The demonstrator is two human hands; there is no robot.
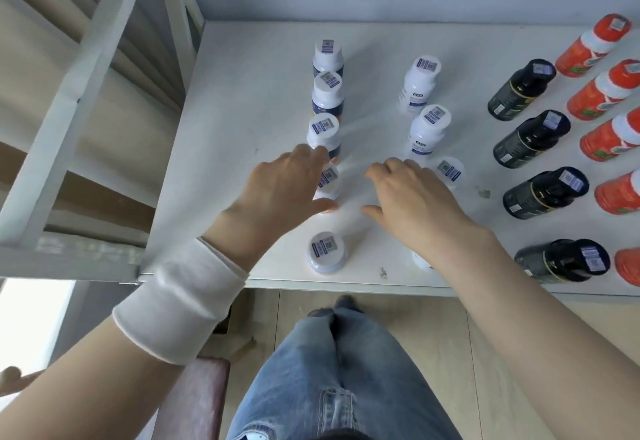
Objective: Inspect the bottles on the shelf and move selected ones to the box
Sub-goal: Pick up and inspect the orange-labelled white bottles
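White-capped bottles stand in two columns on the white shelf [242, 110]. My left hand [280, 190] reaches over the left column, its fingers spread around one white bottle [329, 180], with another white bottle [326, 252] nearer the front edge. My right hand [412, 197] hovers open beside the right column, next to a white bottle [450, 171]. It partly hides a bottle under the wrist. Whether the left fingers grip the bottle is unclear.
A column of black bottles [543, 194] and a column of orange bottles [602, 93] stand to the right. A white shelf frame [69, 110] rises at the left. My jeans and a padded stool [201, 398] are below the shelf edge.
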